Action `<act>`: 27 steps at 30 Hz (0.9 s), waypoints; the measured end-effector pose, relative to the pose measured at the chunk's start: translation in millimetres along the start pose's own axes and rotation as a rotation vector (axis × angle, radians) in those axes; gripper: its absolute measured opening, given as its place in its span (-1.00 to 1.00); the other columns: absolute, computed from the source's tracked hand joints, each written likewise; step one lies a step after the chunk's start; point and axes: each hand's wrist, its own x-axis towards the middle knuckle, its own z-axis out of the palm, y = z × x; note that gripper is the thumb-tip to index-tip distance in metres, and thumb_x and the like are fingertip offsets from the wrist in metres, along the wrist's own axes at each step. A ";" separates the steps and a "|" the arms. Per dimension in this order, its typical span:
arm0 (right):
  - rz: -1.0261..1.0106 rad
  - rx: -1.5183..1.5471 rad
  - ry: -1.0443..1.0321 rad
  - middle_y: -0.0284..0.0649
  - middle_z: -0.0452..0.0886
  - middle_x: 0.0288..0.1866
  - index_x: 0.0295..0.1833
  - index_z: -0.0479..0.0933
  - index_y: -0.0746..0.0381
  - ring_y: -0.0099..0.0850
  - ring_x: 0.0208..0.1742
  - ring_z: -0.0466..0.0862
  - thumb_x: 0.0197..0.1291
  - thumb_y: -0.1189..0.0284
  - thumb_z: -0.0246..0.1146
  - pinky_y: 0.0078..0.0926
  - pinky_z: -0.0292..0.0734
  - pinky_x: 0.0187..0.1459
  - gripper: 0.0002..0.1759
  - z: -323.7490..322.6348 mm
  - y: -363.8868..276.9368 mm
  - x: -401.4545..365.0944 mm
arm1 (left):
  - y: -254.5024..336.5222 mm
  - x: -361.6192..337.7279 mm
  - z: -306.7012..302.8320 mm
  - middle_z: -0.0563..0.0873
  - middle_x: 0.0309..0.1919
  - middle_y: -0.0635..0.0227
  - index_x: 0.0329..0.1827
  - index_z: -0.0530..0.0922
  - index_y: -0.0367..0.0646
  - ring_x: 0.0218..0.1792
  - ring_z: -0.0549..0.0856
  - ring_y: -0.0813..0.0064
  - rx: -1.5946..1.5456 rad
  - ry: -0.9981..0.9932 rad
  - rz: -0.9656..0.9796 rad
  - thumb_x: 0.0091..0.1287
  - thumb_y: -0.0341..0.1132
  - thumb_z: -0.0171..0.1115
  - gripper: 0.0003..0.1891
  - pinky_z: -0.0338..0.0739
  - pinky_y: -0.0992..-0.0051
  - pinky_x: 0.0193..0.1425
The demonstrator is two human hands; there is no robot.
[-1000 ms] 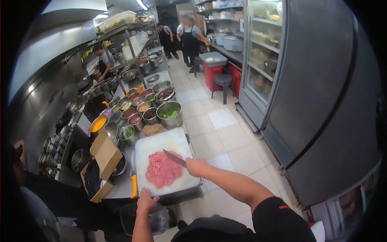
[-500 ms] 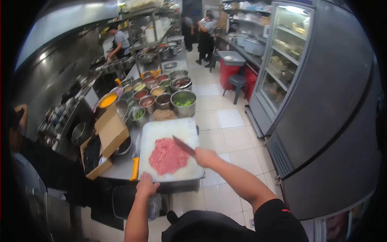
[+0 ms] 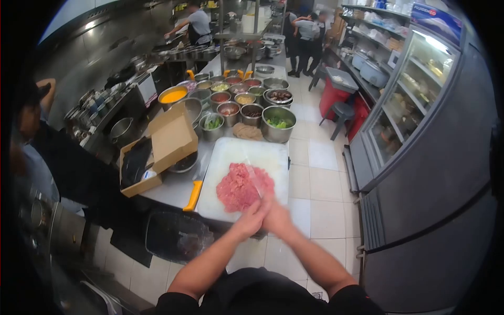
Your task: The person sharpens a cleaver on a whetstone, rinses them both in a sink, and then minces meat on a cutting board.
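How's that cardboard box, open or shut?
The cardboard box is open: its lid is up, and something black shows inside.

The meat (image 3: 236, 189) in the middle looks wet and bumpy; the board (image 3: 226, 155) looks smooth, like plastic. The big pot (image 3: 278, 135) above is shiny metal. To the left, the box (image 3: 172, 137) is dull cardboard.

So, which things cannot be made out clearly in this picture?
Head view:
Handle of the pale-bladed knife: hidden by the right hand.
Fingertips of the left hand: blurred, beside the right hand.
White patch in the brown cardboard box: too small to identify.
Grey-shirted person: cut off by the dark left edge.
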 end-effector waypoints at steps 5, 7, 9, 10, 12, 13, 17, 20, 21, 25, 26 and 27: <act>-0.248 0.228 0.127 0.13 0.48 0.21 0.44 0.30 0.35 0.14 0.05 0.64 0.17 0.36 0.33 -0.04 0.61 -0.02 -0.26 52.5 -26.0 -30.5 | -4.0 2.5 -44.0 0.62 0.14 0.17 0.41 0.33 -0.14 0.15 0.62 0.24 -0.535 0.086 -0.151 0.60 -0.29 -0.08 -0.62 0.54 0.21 0.29; -0.390 0.314 0.209 0.13 0.47 0.24 0.41 0.35 0.35 0.09 0.10 0.62 0.15 0.35 0.36 -0.10 0.58 0.08 -0.28 48.4 -30.4 -33.4 | -3.7 4.7 -66.1 0.64 0.08 0.17 0.44 0.29 -0.05 0.07 0.66 0.24 -0.514 0.073 -0.208 0.60 -0.29 -0.08 -0.61 0.63 0.14 0.15; -0.460 0.260 0.222 0.17 0.45 0.31 0.34 0.43 0.37 0.07 0.26 0.54 0.14 0.31 0.41 -0.11 0.46 0.29 -0.31 46.8 -16.4 -32.5 | 8.2 3.6 -98.3 0.66 -0.06 0.22 0.38 0.30 0.00 -0.11 0.70 0.29 -0.424 0.098 -0.300 0.62 -0.25 -0.10 -0.68 0.68 0.10 -0.11; -0.371 0.220 0.291 0.20 0.42 0.34 0.37 0.39 0.39 0.11 0.30 0.49 0.15 0.30 0.41 -0.07 0.41 0.33 -0.28 55.0 -0.9 -31.9 | 21.6 4.1 -119.0 0.66 -0.16 0.26 0.30 0.34 0.02 -0.25 0.72 0.34 -0.348 0.130 -0.360 0.64 -0.22 -0.12 -0.74 0.70 0.09 -0.29; -0.165 0.121 0.412 0.27 0.33 0.40 0.43 0.30 0.43 0.17 0.40 0.37 0.20 0.24 0.38 0.01 0.28 0.41 -0.21 67.7 26.8 -16.5 | 17.7 16.3 -168.5 0.61 -0.32 0.35 0.19 0.37 0.00 -0.41 0.64 0.47 -0.260 0.180 -0.324 0.63 -0.18 -0.08 -0.79 0.62 0.28 -0.43; -0.039 0.063 0.461 0.32 0.27 0.44 0.46 0.24 0.45 0.19 0.45 0.31 0.23 0.19 0.35 0.04 0.21 0.45 -0.17 73.2 37.4 -6.6 | 20.4 19.3 -188.4 0.58 -0.37 0.37 0.16 0.38 -0.02 -0.47 0.60 0.51 -0.147 0.205 -0.320 0.63 -0.16 -0.06 -0.79 0.57 0.33 -0.49; 0.228 0.014 0.441 0.38 0.10 0.54 0.52 0.11 0.50 0.20 0.54 0.19 0.31 0.04 0.24 0.02 0.04 0.53 -0.07 114.5 68.3 34.8 | 19.6 38.2 -235.6 0.49 -0.54 0.43 0.02 0.44 -0.11 -0.67 0.46 0.59 0.165 0.221 -0.314 0.60 -0.14 0.00 -0.78 0.40 0.45 -0.64; 0.253 0.027 0.446 0.38 0.07 0.57 0.53 0.09 0.52 0.19 0.57 0.14 0.33 -0.01 0.20 0.02 -0.01 0.56 -0.04 126.3 51.9 64.2 | 14.8 49.5 -245.5 0.45 -0.62 0.45 -0.04 0.49 -0.19 -0.75 0.41 0.59 0.261 0.189 -0.359 0.57 -0.15 0.07 -0.74 0.36 0.45 -0.68; 0.237 0.058 0.459 0.38 0.07 0.57 0.53 0.08 0.52 0.19 0.58 0.14 0.33 -0.01 0.21 0.02 -0.01 0.56 -0.03 127.6 49.6 74.8 | 11.3 56.2 -248.8 0.46 -0.61 0.44 -0.03 0.50 -0.19 -0.74 0.41 0.59 0.309 0.171 -0.369 0.56 -0.15 0.08 -0.74 0.36 0.45 -0.68; 0.225 0.195 0.409 0.33 0.10 0.57 0.55 0.05 0.51 0.16 0.57 0.16 0.32 -0.01 0.23 0.01 0.03 0.56 -0.01 122.9 40.1 97.4 | 1.2 85.6 -261.8 0.50 -0.57 0.43 0.00 0.54 -0.19 -0.68 0.49 0.58 0.518 -0.002 -0.386 0.54 -0.14 0.14 -0.73 0.41 0.44 -0.62; 0.214 0.186 0.415 0.32 0.12 0.56 0.55 0.05 0.51 0.17 0.57 0.17 0.32 -0.01 0.23 0.00 0.04 0.55 -0.01 122.6 40.4 99.2 | -0.3 95.9 -263.6 0.52 -0.56 0.38 0.03 0.55 -0.18 -0.64 0.54 0.53 0.651 -0.074 -0.309 0.52 -0.15 0.15 -0.73 0.45 0.41 -0.59; 0.202 0.180 0.419 0.31 0.14 0.56 0.55 0.04 0.51 0.18 0.56 0.18 0.32 -0.01 0.23 0.00 0.05 0.55 -0.01 123.7 40.9 100.3 | 0.6 108.1 -265.6 0.54 -0.55 0.34 0.06 0.56 -0.17 -0.61 0.58 0.47 0.784 -0.145 -0.231 0.51 -0.15 0.17 -0.72 0.48 0.38 -0.56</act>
